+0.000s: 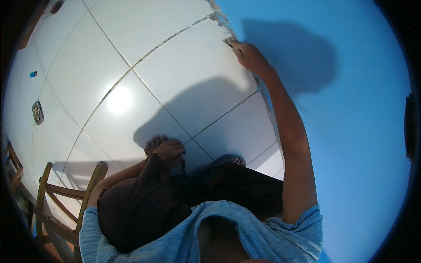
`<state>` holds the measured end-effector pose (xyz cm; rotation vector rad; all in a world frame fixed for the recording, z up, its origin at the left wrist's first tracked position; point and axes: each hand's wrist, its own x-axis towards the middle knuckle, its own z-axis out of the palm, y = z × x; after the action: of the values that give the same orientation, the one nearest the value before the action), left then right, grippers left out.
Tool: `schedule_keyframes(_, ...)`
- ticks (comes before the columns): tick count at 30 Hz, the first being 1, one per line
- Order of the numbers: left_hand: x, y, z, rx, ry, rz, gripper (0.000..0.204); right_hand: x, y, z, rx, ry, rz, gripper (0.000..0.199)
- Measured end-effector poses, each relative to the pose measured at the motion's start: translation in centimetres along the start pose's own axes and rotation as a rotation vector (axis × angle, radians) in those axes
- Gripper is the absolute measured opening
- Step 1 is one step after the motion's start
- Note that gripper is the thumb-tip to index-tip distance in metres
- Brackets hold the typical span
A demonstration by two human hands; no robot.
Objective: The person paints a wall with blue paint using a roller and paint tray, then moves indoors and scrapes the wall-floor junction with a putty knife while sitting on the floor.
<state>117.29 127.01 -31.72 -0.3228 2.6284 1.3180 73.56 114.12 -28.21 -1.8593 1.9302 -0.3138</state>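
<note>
My right hand (249, 55) reaches far forward along the foot of the blue wall (351, 144). Its fingers are closed on a small, flat greyish piece (229, 42), whose kind I cannot make out, held at the rough seam between wall and floor. My left hand (170, 151) rests low beside my bare foot (153, 141), near my dark-trousered knee. Its fingers are curled; a short dark strip (183, 165) shows just below them, and whether they grip it is unclear.
White floor tiles (184, 61) with dark joints meet the wall along a rough, crumbly edge (268, 109). A wooden chair frame (66, 191) stands at the lower left. Farther left lie a dark dish with small contents (37, 112) and a small blue item (33, 74).
</note>
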Motion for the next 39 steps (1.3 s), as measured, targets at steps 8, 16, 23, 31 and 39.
schedule_keyframes(8, -1.3, 1.1, 1.0, 0.45, 0.169, -0.177, 0.021, 0.4, -1.5, 0.0, 0.045, -0.084, 0.097, 0.032)
schedule_keyframes(16, 0.3, -0.7, -0.3, -0.166, 0.117, 0.105, 0.018, 3.9, -1.0, -1.9, 0.023, -0.137, 0.162, 0.033)
schedule_keyframes(23, -0.3, 2.4, -2.6, 0.034, 0.102, -0.197, 0.022, -1.8, -1.5, -1.2, 0.037, -0.163, 0.205, 0.032)
schedule_keyframes(31, -0.2, -0.3, -0.5, -0.054, 0.052, -0.027, 0.023, 3.2, 0.6, 0.3, 0.03, 0.07, -0.07, 0.034)
schedule_keyframes(39, -0.5, -1.1, 2.6, -0.029, 0.064, -0.064, 0.023, -8.8, -1.9, 0.8, -0.073, -0.257, 0.125, 0.033)
